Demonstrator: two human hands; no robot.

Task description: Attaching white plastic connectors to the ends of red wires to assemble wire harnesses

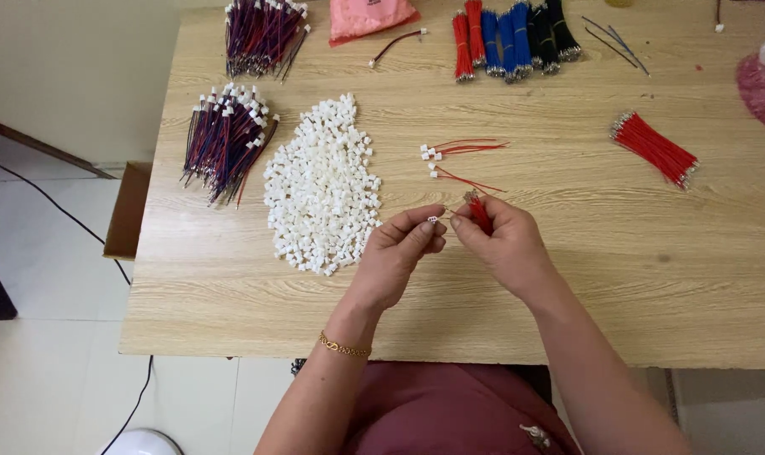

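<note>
Near the table (pixel 230 320) front edge, left hand (pixel 397 253) pinches a white connector (pixel 433 219), right hand (pixel 500 240) grips red wires (pixel 480 211) just beside it: insertion apparently in hand, next calling for aligning one wire tip with the housing.

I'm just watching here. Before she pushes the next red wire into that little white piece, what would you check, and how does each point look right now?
1. White housing pinched in left hand: ok.
2. Red wires held in right hand: ok.
3. Wire tip lined up with the housing's slot: cannot tell, too small.
4. Spare housings in the white pile within reach: ok.
5. More red wires in the bundle on the table: ok.
6. Finished pieces set apart from the hands: ok.
</note>
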